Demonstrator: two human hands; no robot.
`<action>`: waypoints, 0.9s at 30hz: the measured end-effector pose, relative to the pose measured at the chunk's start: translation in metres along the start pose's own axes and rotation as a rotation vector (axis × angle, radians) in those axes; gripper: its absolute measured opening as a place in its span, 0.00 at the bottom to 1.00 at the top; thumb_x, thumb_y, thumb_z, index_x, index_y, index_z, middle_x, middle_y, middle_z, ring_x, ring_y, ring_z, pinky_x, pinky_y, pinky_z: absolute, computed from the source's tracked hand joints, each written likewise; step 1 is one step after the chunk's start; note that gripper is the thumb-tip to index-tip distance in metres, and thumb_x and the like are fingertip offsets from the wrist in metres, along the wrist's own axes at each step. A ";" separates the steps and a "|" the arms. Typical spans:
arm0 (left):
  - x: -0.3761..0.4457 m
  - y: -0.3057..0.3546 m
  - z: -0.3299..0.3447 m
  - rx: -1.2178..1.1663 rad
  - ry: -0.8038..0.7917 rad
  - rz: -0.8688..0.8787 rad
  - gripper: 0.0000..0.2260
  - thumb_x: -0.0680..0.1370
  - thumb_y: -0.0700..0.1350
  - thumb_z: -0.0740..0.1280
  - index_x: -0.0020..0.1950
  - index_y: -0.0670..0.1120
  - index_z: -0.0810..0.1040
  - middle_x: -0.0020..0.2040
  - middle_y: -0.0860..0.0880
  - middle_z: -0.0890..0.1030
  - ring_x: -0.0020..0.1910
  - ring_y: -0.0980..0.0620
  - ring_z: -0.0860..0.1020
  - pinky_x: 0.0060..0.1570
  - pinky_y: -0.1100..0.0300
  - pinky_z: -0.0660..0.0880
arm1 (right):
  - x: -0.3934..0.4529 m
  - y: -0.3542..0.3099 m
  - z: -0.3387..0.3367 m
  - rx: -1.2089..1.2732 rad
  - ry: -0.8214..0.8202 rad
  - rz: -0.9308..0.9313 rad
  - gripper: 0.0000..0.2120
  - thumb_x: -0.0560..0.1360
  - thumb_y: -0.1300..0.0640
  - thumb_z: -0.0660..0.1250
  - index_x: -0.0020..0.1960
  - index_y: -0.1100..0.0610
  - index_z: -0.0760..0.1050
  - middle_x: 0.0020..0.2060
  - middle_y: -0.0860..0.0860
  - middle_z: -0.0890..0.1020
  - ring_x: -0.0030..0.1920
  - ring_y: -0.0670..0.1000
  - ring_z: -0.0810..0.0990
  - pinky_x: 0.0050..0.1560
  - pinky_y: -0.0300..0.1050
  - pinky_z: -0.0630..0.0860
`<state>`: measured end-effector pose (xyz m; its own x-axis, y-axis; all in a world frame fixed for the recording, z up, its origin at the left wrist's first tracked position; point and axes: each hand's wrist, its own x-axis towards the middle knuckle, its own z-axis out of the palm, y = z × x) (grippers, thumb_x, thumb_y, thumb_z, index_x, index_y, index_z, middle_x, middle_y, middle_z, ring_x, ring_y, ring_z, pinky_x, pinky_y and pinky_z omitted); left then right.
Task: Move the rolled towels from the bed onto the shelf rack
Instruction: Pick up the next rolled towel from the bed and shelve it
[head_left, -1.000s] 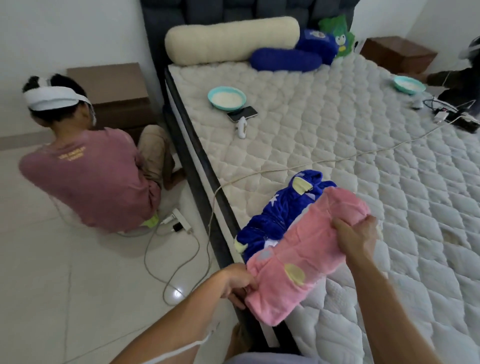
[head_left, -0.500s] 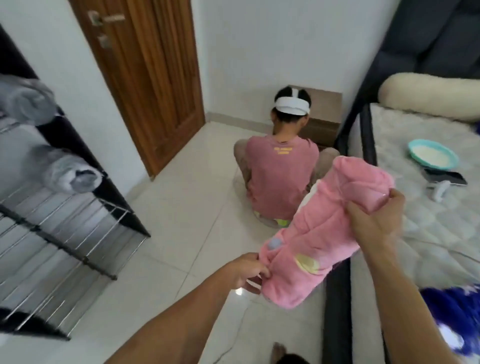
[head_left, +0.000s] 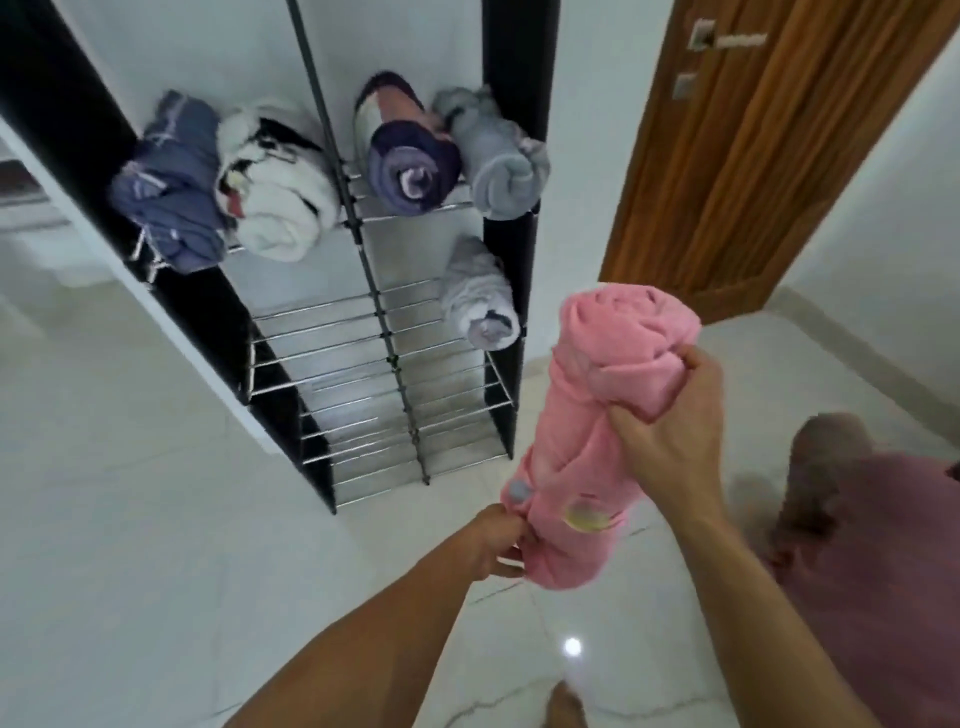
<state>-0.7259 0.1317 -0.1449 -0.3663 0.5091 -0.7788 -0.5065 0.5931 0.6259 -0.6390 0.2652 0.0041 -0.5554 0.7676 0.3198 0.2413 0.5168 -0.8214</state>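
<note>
Both hands are holding the pink rolled towel (head_left: 597, 441) in mid-air: the right hand (head_left: 670, 426) is gripping its upper end, the left hand (head_left: 498, 540) pinching the lower. The shelf rack (head_left: 384, 332) is standing beyond them. The loosely wound roll could be unravelling or snagging on the wire rungs.

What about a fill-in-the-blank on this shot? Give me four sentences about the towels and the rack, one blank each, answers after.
1. Both hands hold a rolled towel whose colour is ____.
2. The right hand grips the roll near its upper end, and the left hand pinches its ____ end.
3. The top tier of the shelf rack holds ____ rolled towels.
4. On the second tier lies one grey towel, on the ____ side of the rack in the picture.

Missing words: pink; lower; four; right
</note>
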 end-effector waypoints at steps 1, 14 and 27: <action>0.006 0.005 -0.010 -0.037 0.031 -0.016 0.16 0.71 0.31 0.61 0.57 0.42 0.75 0.51 0.43 0.80 0.46 0.46 0.79 0.45 0.53 0.79 | 0.013 0.001 0.017 0.015 -0.053 -0.018 0.29 0.65 0.59 0.72 0.63 0.59 0.65 0.55 0.53 0.72 0.52 0.48 0.72 0.48 0.26 0.66; 0.081 0.038 -0.142 -0.291 0.256 -0.205 0.07 0.72 0.31 0.58 0.41 0.42 0.71 0.40 0.44 0.75 0.39 0.47 0.75 0.41 0.55 0.76 | 0.125 0.014 0.246 0.058 -0.483 0.086 0.32 0.63 0.51 0.69 0.64 0.55 0.63 0.60 0.54 0.72 0.58 0.54 0.73 0.58 0.52 0.74; 0.158 0.123 -0.247 -0.476 0.240 -0.021 0.09 0.74 0.34 0.59 0.48 0.47 0.73 0.40 0.49 0.77 0.38 0.51 0.76 0.40 0.60 0.76 | 0.267 0.007 0.437 -0.153 -0.590 0.028 0.22 0.72 0.62 0.68 0.62 0.66 0.67 0.52 0.60 0.75 0.50 0.54 0.76 0.48 0.38 0.71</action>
<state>-1.0389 0.1310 -0.2008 -0.4923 0.3107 -0.8131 -0.7933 0.2242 0.5660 -1.1337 0.3076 -0.1225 -0.8838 0.4649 -0.0527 0.3497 0.5813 -0.7347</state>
